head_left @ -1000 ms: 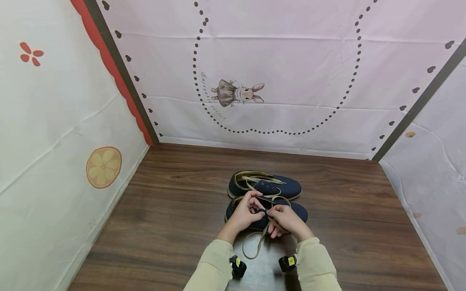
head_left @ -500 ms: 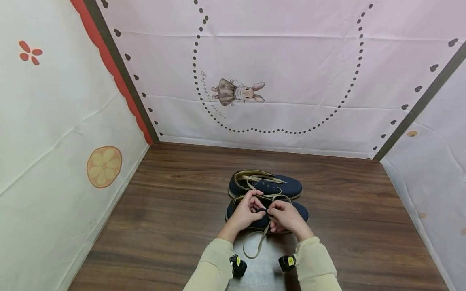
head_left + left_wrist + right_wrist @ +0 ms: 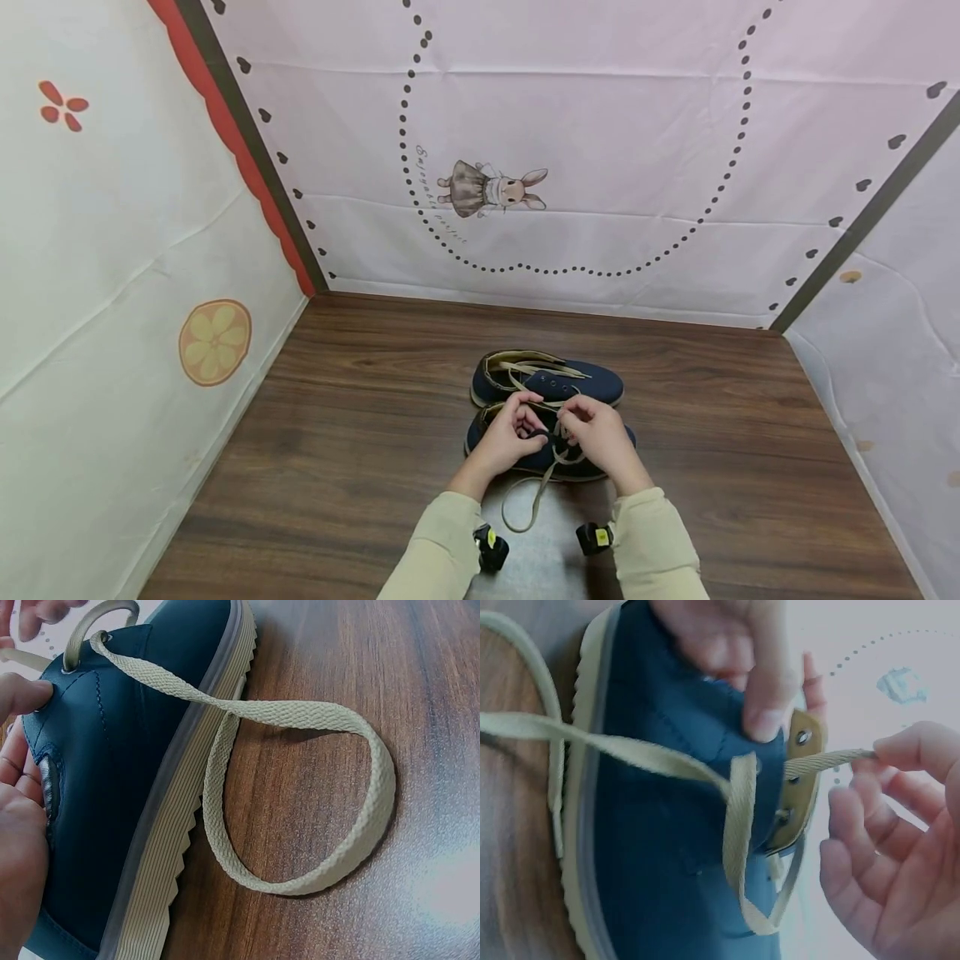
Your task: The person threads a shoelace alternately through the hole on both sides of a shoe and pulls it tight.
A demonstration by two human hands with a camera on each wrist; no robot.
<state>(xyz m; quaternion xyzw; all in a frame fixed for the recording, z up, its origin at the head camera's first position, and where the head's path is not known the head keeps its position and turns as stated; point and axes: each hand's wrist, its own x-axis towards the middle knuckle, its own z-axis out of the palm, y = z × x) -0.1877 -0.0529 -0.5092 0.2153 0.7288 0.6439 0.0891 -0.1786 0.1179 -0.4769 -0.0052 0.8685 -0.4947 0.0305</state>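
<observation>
Dark wood grain is running across the desk (image 3: 360,467), and a pale printed backdrop (image 3: 637,150) is rising behind its far edge. Head view: the near shoe (image 3: 536,462) is standing sole-down under the person's hands, probably for easy reach, while the far shoe (image 3: 592,379) is resting just behind it, toe likewise pointing right; the left hand (image 3: 506,442) and right hand (image 3: 600,433) are facing each other over the near one. Left wrist view: the left hand's grip is pinching the eyelet flap (image 3: 82,712), thumb on top, seemingly keeping it steady; the tan lace (image 3: 300,714) is trailing over the sole (image 3: 172,847) and forming a slack loop on the desk. Right wrist view: the right hand's grip is pinching a lace end between thumb and finger beside a tan strip (image 3: 810,750), a fine hold apparently suiting so narrow a tip; whether it is passing through an eyelet is remaining unclear.
</observation>
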